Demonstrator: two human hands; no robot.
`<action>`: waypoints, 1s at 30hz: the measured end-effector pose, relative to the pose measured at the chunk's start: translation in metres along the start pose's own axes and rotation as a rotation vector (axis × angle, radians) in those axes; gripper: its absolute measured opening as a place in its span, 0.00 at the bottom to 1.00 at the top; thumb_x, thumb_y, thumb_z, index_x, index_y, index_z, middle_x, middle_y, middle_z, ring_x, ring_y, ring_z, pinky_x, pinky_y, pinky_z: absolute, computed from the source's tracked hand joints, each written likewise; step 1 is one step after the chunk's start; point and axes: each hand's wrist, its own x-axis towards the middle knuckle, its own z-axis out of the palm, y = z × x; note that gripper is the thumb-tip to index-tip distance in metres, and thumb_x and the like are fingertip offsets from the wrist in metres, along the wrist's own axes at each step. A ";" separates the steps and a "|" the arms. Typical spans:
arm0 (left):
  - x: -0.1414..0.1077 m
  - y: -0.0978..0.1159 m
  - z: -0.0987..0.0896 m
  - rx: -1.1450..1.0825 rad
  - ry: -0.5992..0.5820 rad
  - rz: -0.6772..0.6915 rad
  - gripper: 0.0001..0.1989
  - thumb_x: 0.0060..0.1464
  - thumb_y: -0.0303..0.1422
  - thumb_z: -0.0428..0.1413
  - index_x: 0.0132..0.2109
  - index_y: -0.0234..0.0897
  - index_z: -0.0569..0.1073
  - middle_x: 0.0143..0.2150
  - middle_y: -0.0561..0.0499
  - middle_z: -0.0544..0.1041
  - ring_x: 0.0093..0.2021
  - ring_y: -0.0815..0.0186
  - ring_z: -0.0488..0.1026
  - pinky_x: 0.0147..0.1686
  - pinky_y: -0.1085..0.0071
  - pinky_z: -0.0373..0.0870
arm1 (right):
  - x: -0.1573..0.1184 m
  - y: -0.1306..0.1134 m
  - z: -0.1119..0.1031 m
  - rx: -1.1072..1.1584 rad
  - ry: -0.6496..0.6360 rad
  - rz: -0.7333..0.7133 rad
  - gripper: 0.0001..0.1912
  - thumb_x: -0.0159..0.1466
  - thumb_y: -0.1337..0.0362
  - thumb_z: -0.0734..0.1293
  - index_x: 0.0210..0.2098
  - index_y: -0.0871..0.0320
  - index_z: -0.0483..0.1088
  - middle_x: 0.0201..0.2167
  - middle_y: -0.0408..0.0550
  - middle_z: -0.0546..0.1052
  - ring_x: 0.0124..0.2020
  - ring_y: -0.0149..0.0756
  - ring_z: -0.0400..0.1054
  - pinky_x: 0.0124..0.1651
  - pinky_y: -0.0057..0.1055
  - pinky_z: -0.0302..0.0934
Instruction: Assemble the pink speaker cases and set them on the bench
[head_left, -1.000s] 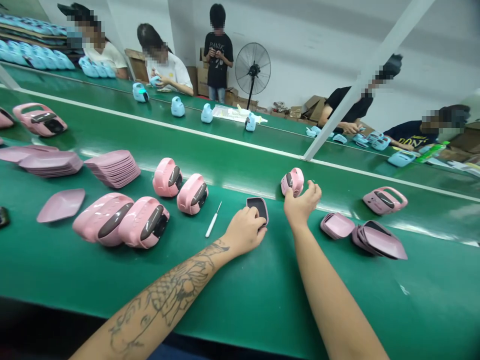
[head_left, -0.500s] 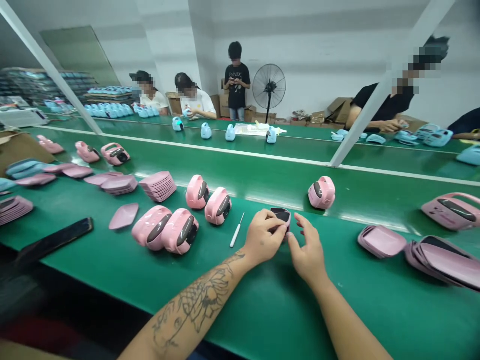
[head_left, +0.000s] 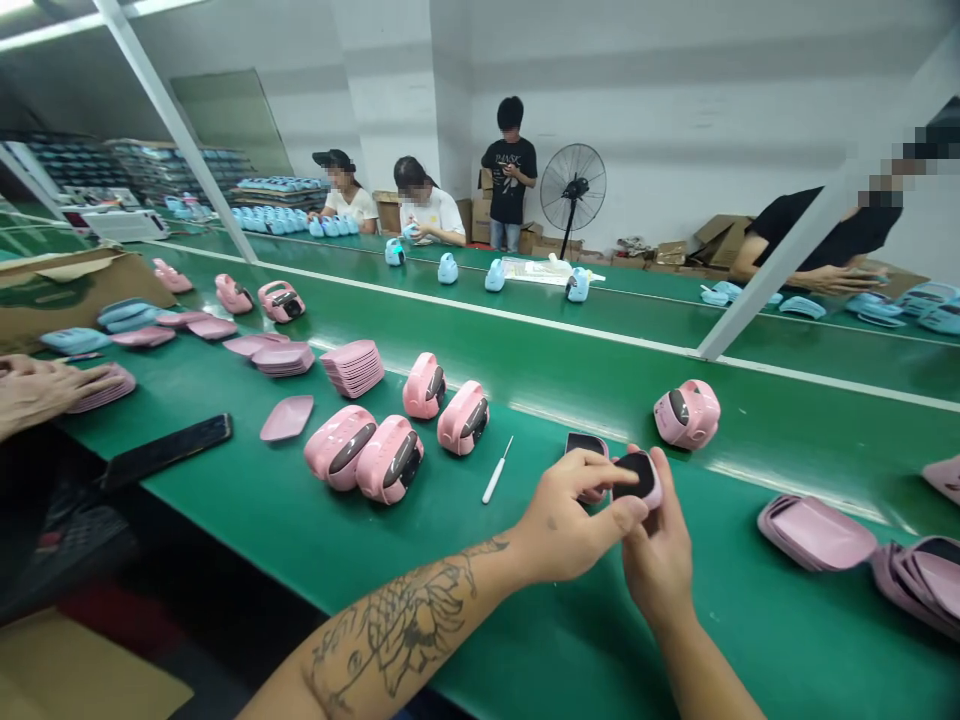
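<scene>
The right hand (head_left: pixel 658 560) pinched a small pink shell (head_left: pixel 639 478) with a black pad, holding it above the green table (head_left: pixel 750 640). The left hand (head_left: pixel 574 518) reached across with its fingers extended; a second shell (head_left: pixel 586 462) lay just beyond it.

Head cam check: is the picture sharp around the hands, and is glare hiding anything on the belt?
Head view: the left hand and right hand look sharp, the pink shell clear. Pale glare streaks the green belt to their right, hiding nothing. Wide-angle distortion bends the frame's edges.
</scene>
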 end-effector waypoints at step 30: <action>-0.040 -0.006 -0.005 -0.456 0.096 -0.325 0.31 0.55 0.41 0.62 0.65 0.37 0.76 0.66 0.34 0.78 0.66 0.46 0.78 0.62 0.50 0.78 | 0.001 -0.029 -0.006 0.573 0.284 0.148 0.36 0.65 0.27 0.61 0.45 0.52 0.78 0.50 0.57 0.85 0.60 0.64 0.78 0.69 0.71 0.64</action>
